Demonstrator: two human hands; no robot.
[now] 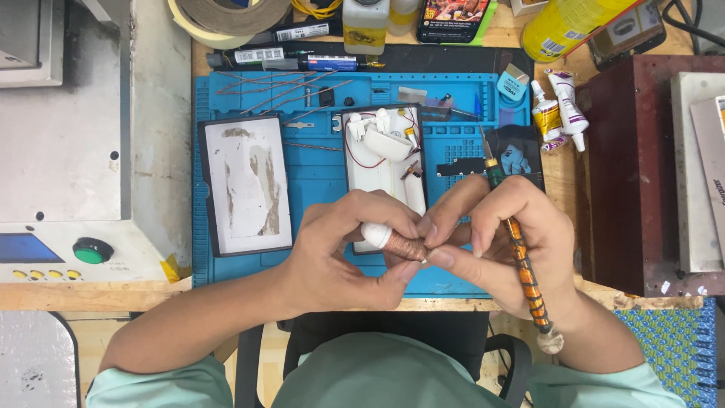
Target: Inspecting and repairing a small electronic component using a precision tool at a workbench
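My left hand pinches a small white cylinder wound with copper wire between thumb and fingers. My right hand touches the coil's right end with its fingertips and also grips a thin tool with an orange-and-black striped handle, its metal tip pointing up and away. Both hands hover over the near edge of a blue work mat. Just behind them lies an opened white device with red wires.
A white panel in a black frame lies on the mat's left. A grey machine with a green button stands at far left. Glue tubes, a yellow can, tape rolls and pens crowd the back. A dark red box sits at right.
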